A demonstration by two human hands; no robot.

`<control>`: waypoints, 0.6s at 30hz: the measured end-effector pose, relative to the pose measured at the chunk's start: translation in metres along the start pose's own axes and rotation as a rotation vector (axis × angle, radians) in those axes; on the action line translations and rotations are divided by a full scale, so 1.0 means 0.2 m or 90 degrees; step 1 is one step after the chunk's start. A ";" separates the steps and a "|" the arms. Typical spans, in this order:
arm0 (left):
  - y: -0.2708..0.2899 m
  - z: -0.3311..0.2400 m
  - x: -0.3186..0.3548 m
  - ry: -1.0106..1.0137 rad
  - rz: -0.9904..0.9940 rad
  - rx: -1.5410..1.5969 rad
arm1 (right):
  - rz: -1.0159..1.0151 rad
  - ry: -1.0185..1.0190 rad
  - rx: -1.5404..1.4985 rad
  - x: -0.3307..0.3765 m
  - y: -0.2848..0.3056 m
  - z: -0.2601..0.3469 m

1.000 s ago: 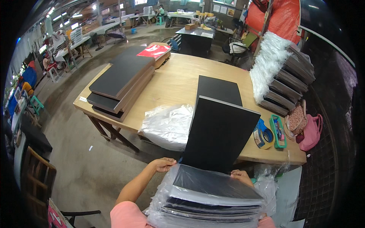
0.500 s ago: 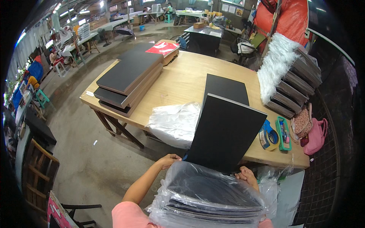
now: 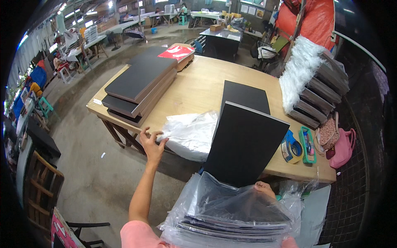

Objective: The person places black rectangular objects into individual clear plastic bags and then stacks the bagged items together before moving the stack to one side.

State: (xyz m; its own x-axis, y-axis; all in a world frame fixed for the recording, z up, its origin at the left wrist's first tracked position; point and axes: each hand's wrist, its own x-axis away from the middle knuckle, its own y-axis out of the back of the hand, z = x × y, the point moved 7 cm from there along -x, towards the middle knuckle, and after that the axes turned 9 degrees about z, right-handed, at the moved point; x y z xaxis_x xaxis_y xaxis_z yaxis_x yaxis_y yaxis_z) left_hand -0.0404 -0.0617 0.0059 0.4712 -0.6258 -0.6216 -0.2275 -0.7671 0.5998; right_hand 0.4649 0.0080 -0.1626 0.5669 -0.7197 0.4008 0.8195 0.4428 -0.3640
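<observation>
Up and to the left of the hands, a stack of dark boards (image 3: 138,89) lies on the wooden table (image 3: 198,89), with a red-covered box (image 3: 178,53) beyond it. Far right of them stand bagged board bundles (image 3: 316,89), a tape dispenser (image 3: 291,147), a green tray (image 3: 308,144) and a pink bag (image 3: 342,146).

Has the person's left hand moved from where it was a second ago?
Yes. The left hand has left the bagged stack and gone up and left to the clear bags hanging over the table edge.
</observation>
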 end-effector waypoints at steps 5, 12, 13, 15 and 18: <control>-0.19 -0.03 -0.20 0.035 0.148 0.322 | -0.359 -0.021 0.354 0.01 0.54 -0.34; -0.08 -0.20 -0.36 0.052 0.197 0.525 | 0.240 0.174 0.723 0.06 -0.76 0.98; -0.09 -0.24 -0.38 0.058 0.209 0.525 | 0.287 0.265 0.733 0.05 -1.01 1.12; -0.10 -0.30 -0.39 0.030 0.199 0.549 | 0.329 0.381 0.794 -0.08 -1.38 1.26; -0.10 -0.38 -0.39 0.008 0.193 0.559 | 0.269 0.610 0.806 -0.49 -1.67 1.28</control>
State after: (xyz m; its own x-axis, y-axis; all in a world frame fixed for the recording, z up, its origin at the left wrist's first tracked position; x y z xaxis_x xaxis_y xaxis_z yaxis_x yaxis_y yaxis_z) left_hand -0.0074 0.0137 0.0800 0.2934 -0.8196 -0.4921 -0.9039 -0.4054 0.1362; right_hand 0.1573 0.0663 0.1346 0.8938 -0.2766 -0.3528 0.4458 0.4638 0.7656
